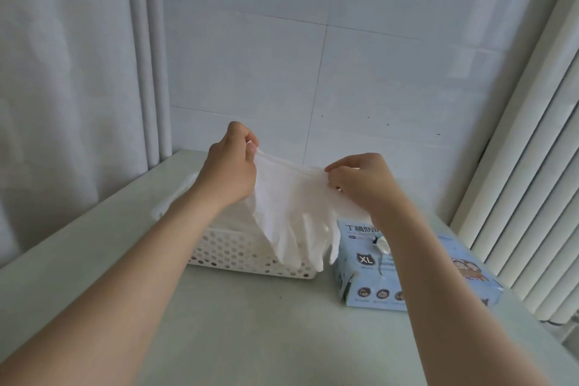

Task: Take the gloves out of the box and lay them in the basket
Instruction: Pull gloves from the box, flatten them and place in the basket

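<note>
both hands (230, 166) stretching glove (291, 213), over basket (232, 251)

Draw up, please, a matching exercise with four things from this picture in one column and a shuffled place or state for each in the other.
Things
1. glove
2. basket
3. box
4. left hand

Places and states
A. light blue, marked XL, lying on the table
B. white, with holes in its wall
C. held up by the cuff, fingers hanging down
D. pinching one end of a cuff

Pairs: 1-C, 2-B, 3-A, 4-D.
</note>
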`<state>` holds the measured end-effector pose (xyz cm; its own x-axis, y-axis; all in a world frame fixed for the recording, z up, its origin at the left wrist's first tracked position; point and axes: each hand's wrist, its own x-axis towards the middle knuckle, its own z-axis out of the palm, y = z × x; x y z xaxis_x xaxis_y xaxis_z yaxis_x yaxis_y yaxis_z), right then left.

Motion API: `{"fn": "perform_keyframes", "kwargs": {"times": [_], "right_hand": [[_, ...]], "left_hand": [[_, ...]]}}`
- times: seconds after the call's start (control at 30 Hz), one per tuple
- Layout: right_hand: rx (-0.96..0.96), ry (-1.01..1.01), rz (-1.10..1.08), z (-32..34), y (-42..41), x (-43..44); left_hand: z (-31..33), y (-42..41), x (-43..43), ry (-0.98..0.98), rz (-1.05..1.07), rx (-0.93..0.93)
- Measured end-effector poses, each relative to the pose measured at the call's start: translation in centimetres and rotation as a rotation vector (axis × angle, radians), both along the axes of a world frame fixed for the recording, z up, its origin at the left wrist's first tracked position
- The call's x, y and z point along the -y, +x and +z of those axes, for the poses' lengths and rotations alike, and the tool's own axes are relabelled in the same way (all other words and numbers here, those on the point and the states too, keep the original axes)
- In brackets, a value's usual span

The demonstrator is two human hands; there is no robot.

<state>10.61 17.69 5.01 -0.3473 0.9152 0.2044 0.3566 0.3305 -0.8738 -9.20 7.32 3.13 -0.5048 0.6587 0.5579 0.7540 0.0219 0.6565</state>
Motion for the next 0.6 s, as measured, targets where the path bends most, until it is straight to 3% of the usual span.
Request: {"fn": "perform_keyframes", "kwargs": {"times": [0.27,0.47,0.6], "right_hand": [[-0.032,0.424,-0.03,-3.6,-4.9,0.0],[0.325,0.491,0.061,-3.4,-4.8,0.6],[0.586,0.466,0.333,-0.5,-3.2,2.2]], "left_hand": [[-1.9,-2.8,0.4,-0.125,0.168,-0.098],[-2.6,-3.8,1.5,-0.394,0.3,-0.295],[-2.2,-3.8,1.0,-0.542,0.316,-0.542]]}}
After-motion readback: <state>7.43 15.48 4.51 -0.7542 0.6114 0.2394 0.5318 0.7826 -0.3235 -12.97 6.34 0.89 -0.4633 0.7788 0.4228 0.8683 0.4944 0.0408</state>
